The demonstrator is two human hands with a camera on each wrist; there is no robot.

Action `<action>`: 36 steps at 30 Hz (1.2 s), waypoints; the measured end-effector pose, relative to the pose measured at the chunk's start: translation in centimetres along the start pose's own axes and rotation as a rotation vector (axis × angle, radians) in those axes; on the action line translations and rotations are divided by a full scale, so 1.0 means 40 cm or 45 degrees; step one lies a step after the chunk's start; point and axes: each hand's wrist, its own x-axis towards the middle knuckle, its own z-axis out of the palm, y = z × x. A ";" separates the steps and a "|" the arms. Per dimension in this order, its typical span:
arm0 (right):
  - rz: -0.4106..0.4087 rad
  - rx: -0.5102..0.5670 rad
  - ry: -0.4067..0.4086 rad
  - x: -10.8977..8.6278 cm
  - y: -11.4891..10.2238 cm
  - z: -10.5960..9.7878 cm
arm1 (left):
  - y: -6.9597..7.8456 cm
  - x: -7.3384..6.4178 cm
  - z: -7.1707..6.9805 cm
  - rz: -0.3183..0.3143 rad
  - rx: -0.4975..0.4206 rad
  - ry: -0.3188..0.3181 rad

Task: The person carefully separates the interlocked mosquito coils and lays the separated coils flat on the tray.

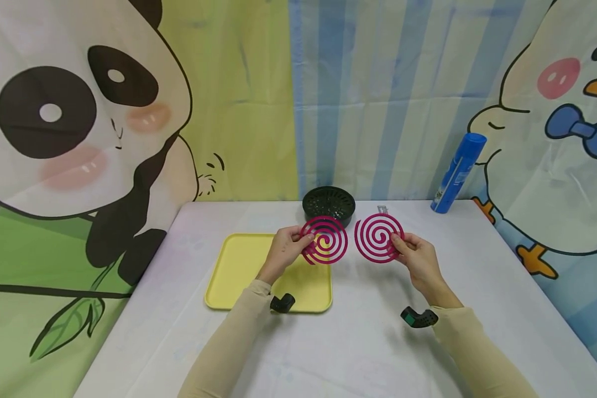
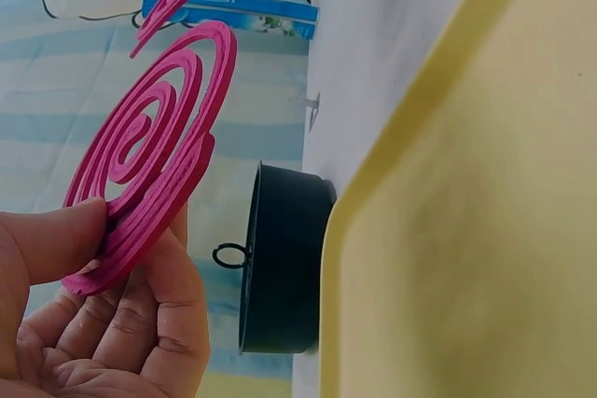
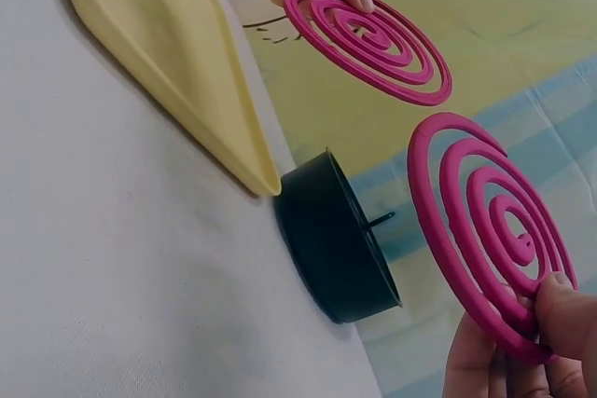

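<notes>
Two pink mosquito coils are held up side by side above the table. My left hand (image 1: 287, 250) pinches one coil (image 1: 334, 255) between thumb and fingers, over the right part of the yellow tray (image 1: 219, 293). The other coil (image 1: 365, 251) is pinched at its right edge by my right hand (image 1: 420, 262). A narrow gap separates the two coils. Behind them stands a round black holder (image 1: 328, 202) with slots inside; the left wrist view shows a small ring (image 2: 230, 255) sticking out from its top.
A blue spray can (image 1: 459, 172) stands at the back right of the white table (image 1: 358, 354), near the curtain. Behind the right coil lies a small metal piece (image 1: 382, 209). Curtains with a printed panda and a white bird enclose the table's back and sides.
</notes>
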 end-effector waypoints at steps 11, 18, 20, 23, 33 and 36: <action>0.053 -0.045 0.021 0.002 0.009 0.003 | -0.023 -0.012 -0.019 -0.049 0.010 0.044; 0.049 -0.062 -0.035 -0.001 0.005 0.007 | -0.028 -0.017 -0.032 -0.067 0.020 0.076; 0.046 -0.071 -0.057 -0.002 0.004 0.007 | -0.031 -0.019 -0.037 -0.068 0.016 0.080; 0.037 -0.092 -0.089 -0.001 0.004 0.010 | -0.036 -0.022 -0.045 -0.073 0.005 0.092; -0.004 -0.205 -0.180 0.003 0.014 0.030 | -0.060 -0.038 -0.074 -0.118 0.043 0.143; 0.001 -0.232 -0.190 0.004 0.014 0.037 | -0.068 -0.042 -0.084 -0.128 0.046 0.167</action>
